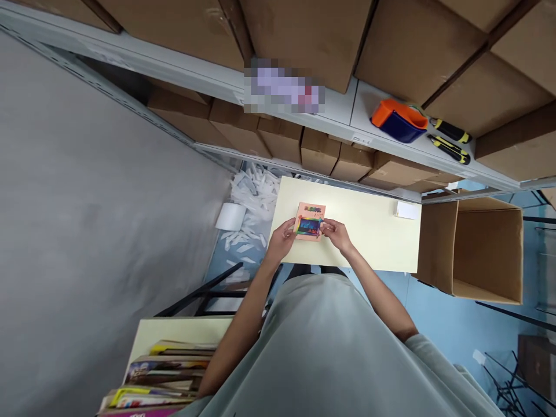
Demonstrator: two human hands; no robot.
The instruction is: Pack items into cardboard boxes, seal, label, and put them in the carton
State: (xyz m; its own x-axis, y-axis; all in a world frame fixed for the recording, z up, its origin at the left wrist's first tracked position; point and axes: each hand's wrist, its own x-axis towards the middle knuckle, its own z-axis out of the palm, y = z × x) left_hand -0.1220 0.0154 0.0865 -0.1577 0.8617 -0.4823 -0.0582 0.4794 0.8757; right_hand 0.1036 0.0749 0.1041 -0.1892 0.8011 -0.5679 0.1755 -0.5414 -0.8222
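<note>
A thin salmon-pink book [310, 236] with a dark, rainbow-edged picture on its cover lies face up at or just over the pale tabletop [369, 231]. My left hand [284, 234] grips its left edge between thumb and fingers. At the opposite edge, my right hand [337, 234] pinches the cover's side with bent fingers. Whether the book rests on the table or is lifted slightly, I cannot tell. A small white stack of labels or cards [406, 209] sits at the table's far right corner.
Above the table runs a shelf [339, 107] with cardboard boxes, an orange-and-blue holder [399, 121] and two utility knives [450, 149]. An open carton [486, 249] stands at right. White strips [256, 191] and a white roll [231, 216] lie left; stacked books [169, 370] stand lower left.
</note>
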